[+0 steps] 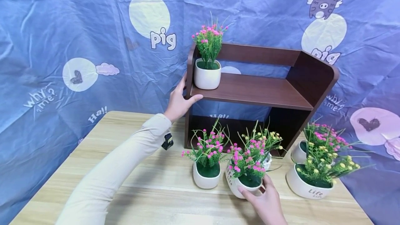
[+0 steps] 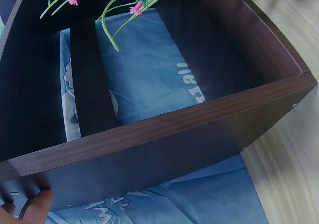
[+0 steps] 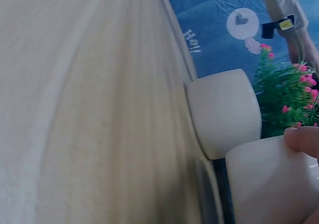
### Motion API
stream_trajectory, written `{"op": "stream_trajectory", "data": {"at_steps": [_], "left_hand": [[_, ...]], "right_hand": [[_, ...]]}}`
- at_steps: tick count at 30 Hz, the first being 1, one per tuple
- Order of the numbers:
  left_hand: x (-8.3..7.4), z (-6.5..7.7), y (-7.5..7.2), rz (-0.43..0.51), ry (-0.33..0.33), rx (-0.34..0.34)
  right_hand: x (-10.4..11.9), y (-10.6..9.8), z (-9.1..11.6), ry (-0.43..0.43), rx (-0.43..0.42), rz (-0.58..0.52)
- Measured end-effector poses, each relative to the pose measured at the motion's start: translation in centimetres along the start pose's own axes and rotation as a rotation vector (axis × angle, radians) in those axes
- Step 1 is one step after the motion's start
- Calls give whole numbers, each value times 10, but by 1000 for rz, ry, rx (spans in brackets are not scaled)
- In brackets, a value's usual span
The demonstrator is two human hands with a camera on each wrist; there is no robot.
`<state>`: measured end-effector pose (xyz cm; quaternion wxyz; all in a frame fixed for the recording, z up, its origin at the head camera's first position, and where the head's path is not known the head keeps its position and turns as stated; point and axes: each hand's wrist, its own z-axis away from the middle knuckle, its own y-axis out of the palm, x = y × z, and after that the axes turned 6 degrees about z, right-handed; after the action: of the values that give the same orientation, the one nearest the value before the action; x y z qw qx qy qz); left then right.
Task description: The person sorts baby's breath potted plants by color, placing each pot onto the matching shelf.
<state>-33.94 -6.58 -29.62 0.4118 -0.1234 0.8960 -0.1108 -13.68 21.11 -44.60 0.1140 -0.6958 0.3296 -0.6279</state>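
Note:
My left hand [image 1: 181, 103] grips the left side panel of a dark brown two-tier shelf [image 1: 250, 88], its thumb at the upper board's front edge. In the left wrist view, fingertips [image 2: 37, 206] touch the panel's outer face. A white pot with pink flowers [image 1: 207, 75] stands on the upper board at the left end. My right hand [image 1: 265, 200] holds a white pot of pink flowers [image 1: 232, 185] by its rim and side; lettering shows on this pot. Beside it on the left is another pink-flowered pot [image 1: 206, 180], also in the right wrist view [image 3: 224, 114].
A yellow-flowered plant [image 1: 272, 138] is partly hidden behind the held pot. To the right stand a yellow-flowered pot [image 1: 312, 186] and a pink-flowered one [image 1: 299, 153] behind it. Under them is a wooden table [image 1: 150, 197]; a blue printed cloth [image 1: 84, 20] hangs behind.

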Motion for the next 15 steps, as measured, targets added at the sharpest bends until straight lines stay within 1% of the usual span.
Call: {"op": "stream_trajectory", "data": {"at_steps": [3,5,7,11,15], "left_hand": [[0,0,0,5,-1,2],[0,0,0,6,-1,4],[0,0,0,7,0,6],[-1,0,0,8,1,4],[-1,1,-1,-1,3,1]], "right_hand": [[2,-9,0,21,16,-15],[5,-15,0,23,11,-25],[9,-19,1,10,-10,-31],[20,-26,2,-43,-68,-59],[30,-32,3,-58,-95,-87]]}}
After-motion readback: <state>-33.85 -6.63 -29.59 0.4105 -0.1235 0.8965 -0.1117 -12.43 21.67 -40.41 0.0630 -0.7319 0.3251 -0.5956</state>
